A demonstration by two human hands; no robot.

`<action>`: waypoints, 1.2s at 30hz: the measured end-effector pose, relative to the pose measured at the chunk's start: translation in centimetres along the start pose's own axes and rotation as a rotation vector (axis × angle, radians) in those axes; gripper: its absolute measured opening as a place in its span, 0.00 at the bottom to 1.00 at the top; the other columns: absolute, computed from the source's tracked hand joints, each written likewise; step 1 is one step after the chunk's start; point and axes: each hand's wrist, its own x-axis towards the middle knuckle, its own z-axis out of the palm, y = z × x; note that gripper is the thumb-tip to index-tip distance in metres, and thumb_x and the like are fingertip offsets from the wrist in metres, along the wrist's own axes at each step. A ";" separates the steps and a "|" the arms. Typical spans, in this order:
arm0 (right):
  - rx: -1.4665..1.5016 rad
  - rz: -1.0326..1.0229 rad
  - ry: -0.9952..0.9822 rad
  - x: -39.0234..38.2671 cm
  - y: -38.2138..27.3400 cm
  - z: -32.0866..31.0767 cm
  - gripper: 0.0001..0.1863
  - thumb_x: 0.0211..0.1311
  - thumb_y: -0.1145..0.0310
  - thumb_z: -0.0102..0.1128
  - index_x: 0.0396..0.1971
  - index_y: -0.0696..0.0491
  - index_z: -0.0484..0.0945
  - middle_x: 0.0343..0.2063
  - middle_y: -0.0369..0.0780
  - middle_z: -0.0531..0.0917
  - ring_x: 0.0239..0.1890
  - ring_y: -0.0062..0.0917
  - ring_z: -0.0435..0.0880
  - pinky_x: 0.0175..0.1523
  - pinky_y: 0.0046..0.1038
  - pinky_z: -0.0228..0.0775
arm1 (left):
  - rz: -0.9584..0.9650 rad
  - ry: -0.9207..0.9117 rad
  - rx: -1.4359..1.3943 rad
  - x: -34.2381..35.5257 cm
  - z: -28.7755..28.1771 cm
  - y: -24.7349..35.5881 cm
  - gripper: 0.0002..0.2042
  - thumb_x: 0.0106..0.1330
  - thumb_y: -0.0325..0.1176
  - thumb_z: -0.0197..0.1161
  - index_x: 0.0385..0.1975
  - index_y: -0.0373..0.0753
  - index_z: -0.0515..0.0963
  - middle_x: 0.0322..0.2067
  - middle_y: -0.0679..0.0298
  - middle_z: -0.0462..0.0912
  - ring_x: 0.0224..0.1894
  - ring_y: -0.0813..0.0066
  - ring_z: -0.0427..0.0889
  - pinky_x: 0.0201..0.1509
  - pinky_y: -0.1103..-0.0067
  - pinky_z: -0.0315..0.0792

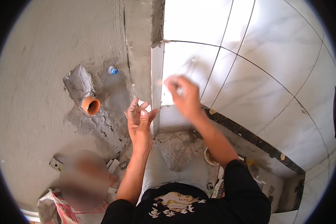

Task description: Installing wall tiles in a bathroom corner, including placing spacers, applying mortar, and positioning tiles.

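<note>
My left hand (140, 127) is raised before the corner of the wall, fingers apart and partly bent, with nothing plainly held. It is nearest the narrow pale strip (156, 78) along the corner. Higher and to the right, my right hand (184, 95) is before the white marbled wall tiles (198, 56), slightly smeared by motion. Its thumb and fingers curl together in a pinch; whatever is between them is too small or blurred to name. The two hands are apart.
Left of my hands an orange pipe (92, 106) and a blue plug (113, 70) stick out of the grey plastered wall (44, 67). A dark ledge edge (250, 132) runs below the tiles. A white bucket (211, 156) and a red-and-white sack (59, 209) stand low down.
</note>
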 end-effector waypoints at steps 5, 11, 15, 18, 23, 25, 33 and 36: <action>-0.159 -0.338 0.168 10.3 4.6 1.3 0.03 0.59 0.80 0.62 0.33 0.58 0.81 0.32 0.45 0.84 0.35 0.37 0.85 0.41 0.33 0.76 | 0.192 -0.428 -0.346 -5.5 3.3 8.1 0.27 0.76 0.46 0.56 0.67 0.40 0.58 0.54 0.52 0.72 0.46 0.56 0.84 0.61 0.63 0.71; -0.381 -0.464 0.037 13.0 9.5 2.0 0.07 0.59 0.77 0.65 0.38 0.55 0.83 0.34 0.46 0.84 0.38 0.45 0.83 0.43 0.39 0.76 | -0.231 -0.544 -0.493 -9.9 4.8 20.2 0.04 0.77 0.39 0.44 0.42 0.49 0.64 0.34 0.64 0.69 0.29 0.62 0.78 0.47 0.63 0.65; -0.427 -0.488 -0.002 13.7 9.3 2.9 0.07 0.61 0.76 0.65 0.39 0.55 0.83 0.35 0.43 0.85 0.36 0.39 0.84 0.44 0.34 0.76 | -0.192 -0.459 -0.489 -9.1 3.7 18.8 0.05 0.77 0.40 0.45 0.43 0.48 0.64 0.34 0.63 0.71 0.30 0.63 0.78 0.47 0.63 0.66; -0.472 -0.461 -0.115 14.1 8.9 3.0 0.08 0.60 0.80 0.58 0.38 0.59 0.83 0.34 0.50 0.82 0.39 0.47 0.82 0.46 0.38 0.75 | -0.157 -0.430 -0.499 -9.9 6.0 15.3 0.07 0.77 0.41 0.46 0.44 0.48 0.65 0.35 0.61 0.72 0.30 0.63 0.78 0.46 0.64 0.68; -0.461 -0.427 -0.076 13.9 8.5 1.8 0.07 0.62 0.78 0.60 0.39 0.59 0.83 0.33 0.47 0.82 0.36 0.40 0.84 0.42 0.32 0.75 | -0.086 -0.391 -0.491 -10.3 3.7 13.7 0.09 0.76 0.44 0.49 0.45 0.46 0.66 0.35 0.59 0.74 0.31 0.63 0.79 0.45 0.65 0.70; -0.406 -0.446 0.078 12.9 7.2 2.2 0.06 0.63 0.78 0.60 0.38 0.58 0.84 0.32 0.44 0.83 0.33 0.36 0.84 0.41 0.29 0.76 | -0.059 -0.358 -0.465 -10.5 2.6 13.0 0.10 0.76 0.44 0.49 0.45 0.46 0.66 0.35 0.58 0.74 0.31 0.63 0.79 0.45 0.66 0.70; -0.332 0.399 0.009 -7.6 15.8 2.3 0.16 0.64 0.59 0.66 0.39 0.58 0.85 0.31 0.39 0.86 0.37 0.22 0.83 0.48 0.27 0.74 | 0.063 -0.308 -0.396 -10.9 -0.8 9.4 0.14 0.75 0.48 0.53 0.47 0.44 0.68 0.36 0.53 0.78 0.32 0.63 0.80 0.44 0.68 0.74; -0.041 1.069 -0.140 -23.8 21.7 3.5 0.08 0.62 0.66 0.64 0.30 0.55 0.84 0.22 0.35 0.82 0.28 0.20 0.79 0.35 0.27 0.72 | 0.097 -0.296 -0.391 -8.4 -4.2 8.7 0.16 0.75 0.49 0.54 0.48 0.43 0.68 0.36 0.52 0.79 0.32 0.63 0.81 0.43 0.68 0.75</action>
